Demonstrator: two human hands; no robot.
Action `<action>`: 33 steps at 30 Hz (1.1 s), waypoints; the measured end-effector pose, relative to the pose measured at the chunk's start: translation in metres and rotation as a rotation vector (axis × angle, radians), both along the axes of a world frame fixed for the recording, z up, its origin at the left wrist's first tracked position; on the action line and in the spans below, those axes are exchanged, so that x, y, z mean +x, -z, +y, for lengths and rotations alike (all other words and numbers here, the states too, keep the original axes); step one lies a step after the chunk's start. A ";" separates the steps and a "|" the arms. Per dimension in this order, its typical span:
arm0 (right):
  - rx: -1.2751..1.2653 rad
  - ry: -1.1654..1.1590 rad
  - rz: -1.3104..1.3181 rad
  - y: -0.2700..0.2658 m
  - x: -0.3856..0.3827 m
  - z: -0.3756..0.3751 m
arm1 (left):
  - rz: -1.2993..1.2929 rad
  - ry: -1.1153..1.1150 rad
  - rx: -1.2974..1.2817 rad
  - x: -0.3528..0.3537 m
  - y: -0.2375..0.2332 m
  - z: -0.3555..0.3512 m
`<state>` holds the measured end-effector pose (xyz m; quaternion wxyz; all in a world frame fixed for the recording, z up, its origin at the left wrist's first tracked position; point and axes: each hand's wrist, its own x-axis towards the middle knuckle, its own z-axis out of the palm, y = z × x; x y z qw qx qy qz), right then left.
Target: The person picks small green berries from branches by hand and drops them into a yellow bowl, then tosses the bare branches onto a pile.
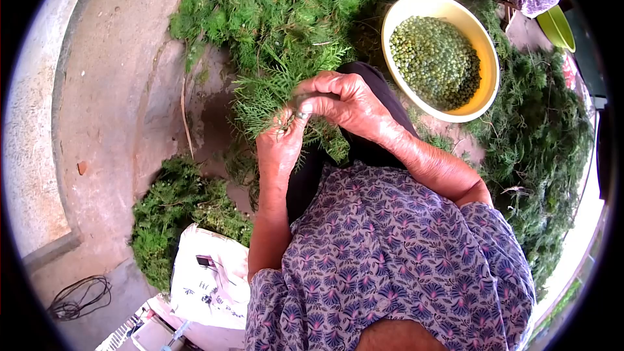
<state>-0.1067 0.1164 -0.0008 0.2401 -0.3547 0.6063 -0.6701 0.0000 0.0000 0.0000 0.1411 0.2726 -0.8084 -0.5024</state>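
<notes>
A yellow basin [491, 77] is holding small green berries [432, 58]. Nearby, the left hand [281, 146] and right hand [354, 104] are pinching a leafy sprig [260, 101].

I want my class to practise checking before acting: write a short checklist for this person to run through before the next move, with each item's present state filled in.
1. Sprig held: ok; the left hand grips the sprig.
2. Hands working together: ok; the right hand has its fingertips up against the left's, beside the sprig.
3. A hand free: not ok; both are busy at the sprig.
4. Bowl ready: ok; the bowl stands open beyond the right forearm.
5. Room in the bowl: ok; the berries lie below its rim.
6. Berry between the fingertips: cannot tell; too small and partly hidden.
</notes>
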 end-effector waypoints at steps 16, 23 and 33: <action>-0.089 0.159 -0.479 -0.008 0.005 0.010 | 0.004 -0.139 0.147 -0.008 0.004 0.008; -0.044 0.140 0.218 0.011 0.010 0.000 | 0.058 -0.075 -0.035 -0.004 0.015 0.002; -0.206 -0.164 -0.994 0.011 0.001 0.016 | 0.045 -0.011 0.185 -0.001 -0.014 0.012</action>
